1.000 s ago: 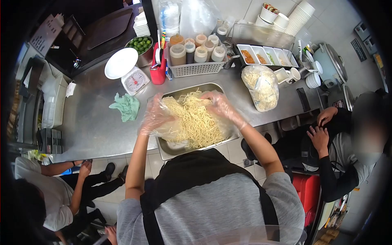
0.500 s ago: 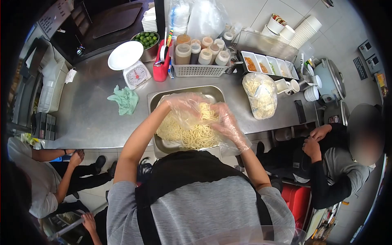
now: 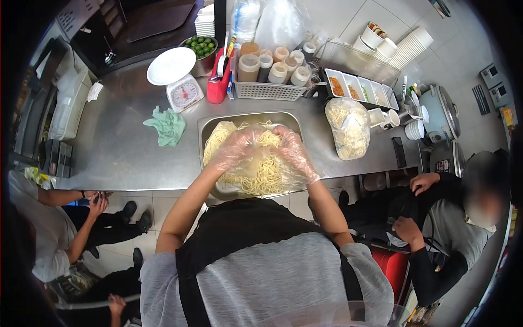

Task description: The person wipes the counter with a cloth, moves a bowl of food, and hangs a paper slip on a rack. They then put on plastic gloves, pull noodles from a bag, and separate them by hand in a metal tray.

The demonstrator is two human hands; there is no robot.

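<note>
In the steel tray (image 3: 210, 122) at the near edge of the table (image 3: 125, 158), noodles (image 3: 220, 136) heaped across most of it. Directly on top, left hand (image 3: 234, 150) and right hand (image 3: 292, 150), both gloved, side by side, equally near, fingers curled down and gripping strands.

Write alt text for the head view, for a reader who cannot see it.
A person's left hand and right hand, in clear plastic gloves, rest on a pile of noodles in a steel tray on a counter. A scale, green cloth and bagged noodles lie nearby.
</note>
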